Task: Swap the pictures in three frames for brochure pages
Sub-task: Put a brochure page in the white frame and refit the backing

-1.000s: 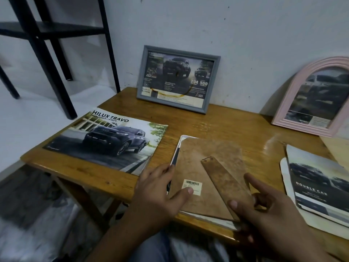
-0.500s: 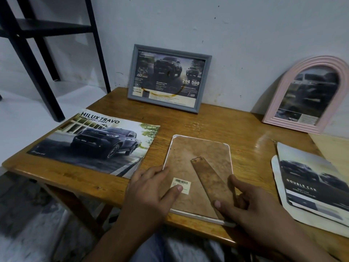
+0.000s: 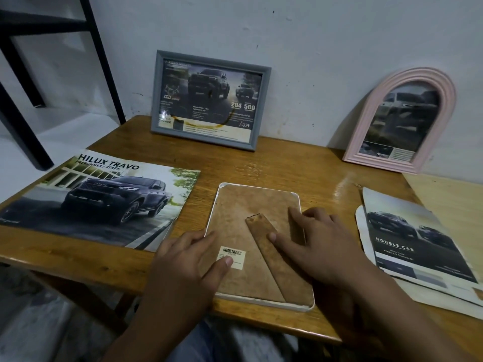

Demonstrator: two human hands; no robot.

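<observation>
A white frame point(image 3: 261, 300) lies face down at the table's front middle, its brown backing board point(image 3: 240, 218) and stand strip point(image 3: 271, 257) facing up. My left hand point(image 3: 188, 259) rests flat on the board's left side, thumb beside the barcode sticker point(image 3: 232, 256). My right hand point(image 3: 321, 244) presses flat on the board's right side and the strip. A grey frame point(image 3: 209, 100) with a truck page leans on the wall behind. A pink arched frame point(image 3: 402, 121) with a page leans at the right. A Hilux brochure point(image 3: 99, 199) lies on the left.
Loose brochure pages point(image 3: 415, 244) lie at the right on the wooden table point(image 3: 287, 165). A light board point(image 3: 449, 199) sits at the far right. Black metal shelf legs point(image 3: 23, 105) stand at the left, beside the white wall point(image 3: 313, 35).
The backing board, askew a second ago, now sits squarely inside the white frame. My right hand moved from the strip's lower end up onto the board; my left hand stayed in place.
</observation>
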